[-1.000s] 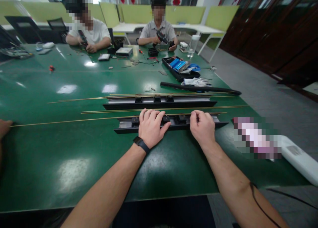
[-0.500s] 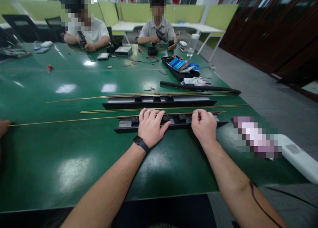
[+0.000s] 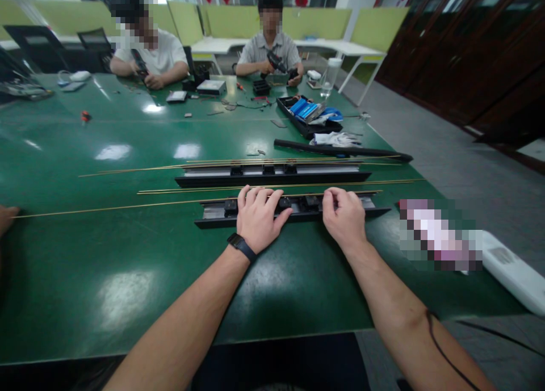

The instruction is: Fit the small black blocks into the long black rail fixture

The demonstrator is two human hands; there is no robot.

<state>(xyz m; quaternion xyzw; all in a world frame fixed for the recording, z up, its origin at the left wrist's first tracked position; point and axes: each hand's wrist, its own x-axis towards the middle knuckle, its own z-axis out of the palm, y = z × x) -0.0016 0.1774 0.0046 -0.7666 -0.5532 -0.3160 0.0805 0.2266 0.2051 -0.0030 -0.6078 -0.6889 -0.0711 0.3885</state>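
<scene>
On the green table (image 3: 128, 277) lies a black metal rail (image 3: 213, 223) with several black blocks in its channel. My left hand (image 3: 259, 216), a black band on its wrist, rests over the rail's middle with fingers spread. My right hand (image 3: 344, 216) is closed in a pinch on a thin brass rod (image 3: 106, 207) above the rail's right part. That rod runs far left along the rail's back edge. Behind it are more brass rods (image 3: 183, 190) and a second black rail (image 3: 272, 178) with blocks in it.
Another person's hand (image 3: 7, 218) touches the rod's left end. Two people sit across the table. Farther back are a black tube (image 3: 340, 150), white gloves (image 3: 336, 139) and a black tray (image 3: 298, 121). A white device (image 3: 511, 272) lies at right.
My right hand has moved slightly left along the rail, and the rod's right end has shifted left too. My left hand stays in place.
</scene>
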